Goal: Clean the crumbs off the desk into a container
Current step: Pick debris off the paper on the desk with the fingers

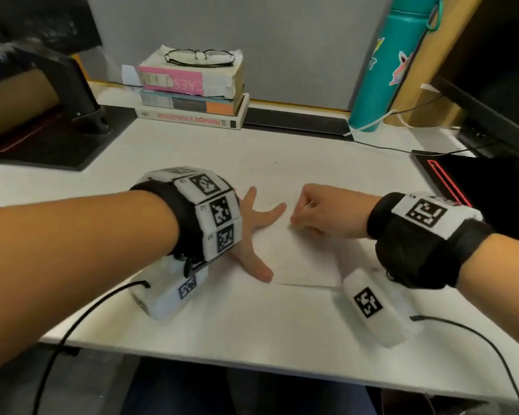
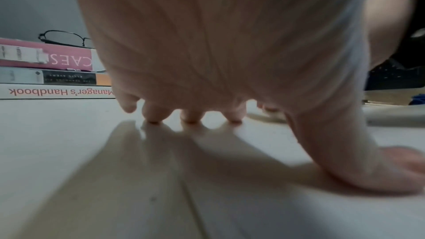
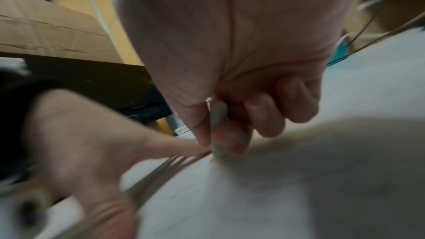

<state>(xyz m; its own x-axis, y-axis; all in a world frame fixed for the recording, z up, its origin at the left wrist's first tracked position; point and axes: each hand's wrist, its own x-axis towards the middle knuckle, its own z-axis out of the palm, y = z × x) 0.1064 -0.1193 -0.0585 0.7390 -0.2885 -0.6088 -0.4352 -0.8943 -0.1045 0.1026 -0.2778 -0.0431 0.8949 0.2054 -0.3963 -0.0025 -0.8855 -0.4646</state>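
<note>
A white sheet of paper (image 1: 303,262) lies on the white desk (image 1: 252,324). My left hand (image 1: 259,232) presses flat on the sheet's left part with its fingers spread; the fingertips (image 2: 190,118) and thumb (image 2: 400,170) touch the surface. My right hand (image 1: 309,214) pinches a small pale-grey eraser-like piece (image 3: 217,115) between thumb and fingers, with its tip down on the paper just right of my left hand (image 3: 92,143). Any crumbs are too faint to make out beyond a few specks (image 1: 275,162).
A stack of books (image 1: 192,97) with glasses (image 1: 200,56) on top stands at the back. A teal bottle (image 1: 387,64) and cables are at the back right. A black monitor base (image 1: 42,145) sits left, a black device with red lines (image 1: 450,181) right.
</note>
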